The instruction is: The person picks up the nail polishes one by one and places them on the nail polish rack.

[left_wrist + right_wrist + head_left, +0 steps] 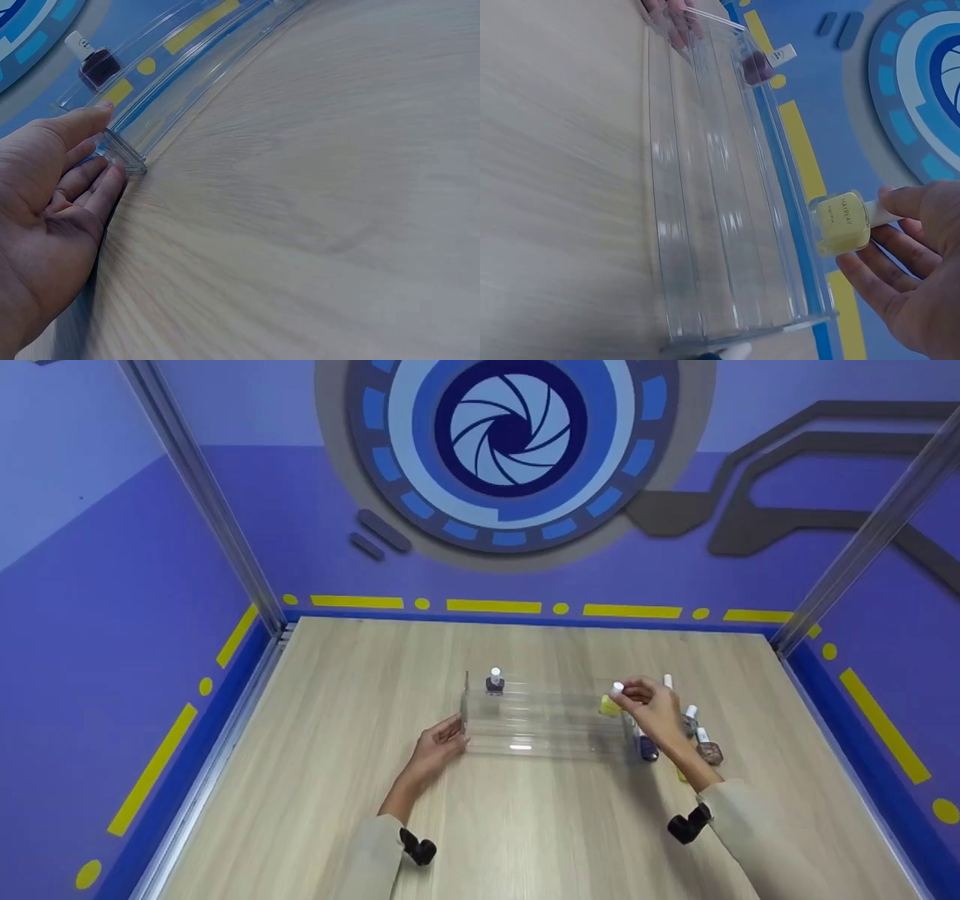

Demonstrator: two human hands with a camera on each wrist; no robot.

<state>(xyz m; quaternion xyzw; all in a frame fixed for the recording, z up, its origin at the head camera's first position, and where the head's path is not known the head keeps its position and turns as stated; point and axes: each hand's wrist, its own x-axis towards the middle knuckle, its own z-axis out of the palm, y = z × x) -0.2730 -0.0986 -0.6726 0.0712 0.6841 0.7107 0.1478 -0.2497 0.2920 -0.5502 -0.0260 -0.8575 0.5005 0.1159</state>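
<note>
A clear stepped display rack (540, 727) stands on the table. At its left end my left hand (436, 751) holds the side panel, with the thumb (84, 124) near the upper edge and the fingers lower down. With its fingertips, my right hand (654, 712) pinches the white cap of a yellow nail polish bottle (842, 223). That bottle is at the right end of the rack's back, upper tier; whether it touches the tier I cannot tell. A dark nail polish bottle (495, 684) with a white cap stands upright at the left of the same tier.
Several more nail polish bottles are on the table right of the rack, including a dark blue one (649, 748) and a glittery brown one (709, 751). My right hand and wrist partly hide this group. Blue printed panels (465, 577) enclose the table's back and sides.
</note>
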